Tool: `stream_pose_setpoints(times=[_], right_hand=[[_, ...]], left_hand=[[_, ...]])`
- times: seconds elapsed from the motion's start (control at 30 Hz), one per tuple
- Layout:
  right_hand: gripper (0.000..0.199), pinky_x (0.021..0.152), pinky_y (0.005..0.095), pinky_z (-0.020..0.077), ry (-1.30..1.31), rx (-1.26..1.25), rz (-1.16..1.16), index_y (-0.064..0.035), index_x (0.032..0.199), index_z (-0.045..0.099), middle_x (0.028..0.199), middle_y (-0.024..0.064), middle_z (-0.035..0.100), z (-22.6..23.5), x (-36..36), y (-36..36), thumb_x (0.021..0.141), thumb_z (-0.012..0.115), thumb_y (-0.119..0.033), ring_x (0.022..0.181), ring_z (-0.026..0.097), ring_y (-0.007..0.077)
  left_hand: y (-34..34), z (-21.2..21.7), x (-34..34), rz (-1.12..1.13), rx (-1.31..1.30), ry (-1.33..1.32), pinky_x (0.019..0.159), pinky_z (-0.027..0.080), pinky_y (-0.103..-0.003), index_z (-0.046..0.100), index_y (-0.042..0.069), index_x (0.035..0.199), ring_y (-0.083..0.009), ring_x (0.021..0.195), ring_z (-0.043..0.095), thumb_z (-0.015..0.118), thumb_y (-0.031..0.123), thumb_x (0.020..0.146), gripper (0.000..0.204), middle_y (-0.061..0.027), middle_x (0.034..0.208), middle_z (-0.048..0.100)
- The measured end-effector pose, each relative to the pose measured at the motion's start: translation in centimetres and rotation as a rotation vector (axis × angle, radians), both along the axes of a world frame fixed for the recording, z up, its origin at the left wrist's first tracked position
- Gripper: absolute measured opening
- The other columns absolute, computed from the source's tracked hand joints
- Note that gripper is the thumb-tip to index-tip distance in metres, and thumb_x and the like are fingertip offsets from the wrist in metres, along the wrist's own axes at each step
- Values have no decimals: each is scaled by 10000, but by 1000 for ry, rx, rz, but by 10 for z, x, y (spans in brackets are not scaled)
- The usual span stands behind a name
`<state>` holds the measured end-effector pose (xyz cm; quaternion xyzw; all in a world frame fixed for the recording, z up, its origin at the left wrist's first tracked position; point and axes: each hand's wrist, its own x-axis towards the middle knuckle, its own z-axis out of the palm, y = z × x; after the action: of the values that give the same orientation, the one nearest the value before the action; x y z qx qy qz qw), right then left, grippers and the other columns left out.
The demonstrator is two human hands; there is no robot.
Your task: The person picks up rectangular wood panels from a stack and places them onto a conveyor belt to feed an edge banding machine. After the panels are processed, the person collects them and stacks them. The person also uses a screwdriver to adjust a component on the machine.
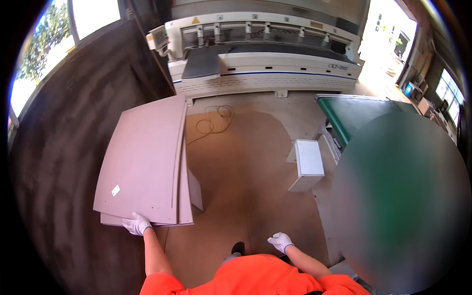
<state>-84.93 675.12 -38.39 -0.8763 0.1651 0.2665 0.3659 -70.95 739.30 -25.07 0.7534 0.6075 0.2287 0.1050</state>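
Under my left hand (pixel 137 224): near edge of the top pinkish board (pixel 142 162) on its stack, fingers curled over it | right hand (pixel 280 242) loose, empty; I'd add it before lifting.

The brown, dusty workshop floor (pixel 236 162) carries a stack of pale pinkish boards (pixel 142 162), a coiled cable (pixel 212 122), a white box stand (pixel 307 164) and a large white machine (pixel 265 54).

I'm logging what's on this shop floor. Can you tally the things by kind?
Pinkish boards in the stack under the left hand: at least 2
White machine: 1
White box: 1
Green-topped table: 1
Cable on floor: 1
Total: at least 6
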Motion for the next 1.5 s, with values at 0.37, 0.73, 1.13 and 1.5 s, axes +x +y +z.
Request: stream_pose_setpoints(times=[0.37,0.73,1.13,1.5], right_hand=[[455,658,456,503,-11,127,-630,32,743,714,668,175,650,-38,-220,-235,878,757,-400,626,626,255],[561,1009,389,560,-422,-79,-1341,70,1209,747,1197,246,772,70,-344,-371,892,762,-393,1144,744,332],[424,980,467,552,-747,-845,-1370,-46,1199,739,1201,188,742,195,-318,-491,930,758,-373,1099,716,382],[558,1166,562,405,-47,-1218,-1192,33,1376,580,1495,219,542,198,-274,-606,925,675,-281,1389,502,416]], left_hand=[[-514,29,6,-1815,-70,165,979,521,-571,708,3,1059,-456,1121,673,700,447,910,468,-250,1133,727],[-877,-7,-88,-2652,-13,397,1249,340,-544,613,34,1455,-451,1474,465,712,552,918,752,-255,1581,519],[-1148,7,-63,-2811,70,-204,1270,273,-597,603,-18,1415,-482,1503,399,795,365,885,682,-283,1579,490],[-1387,40,-110,-3203,-204,-176,1212,385,-543,615,-9,1396,-476,1421,494,787,354,899,639,-291,1541,531]])
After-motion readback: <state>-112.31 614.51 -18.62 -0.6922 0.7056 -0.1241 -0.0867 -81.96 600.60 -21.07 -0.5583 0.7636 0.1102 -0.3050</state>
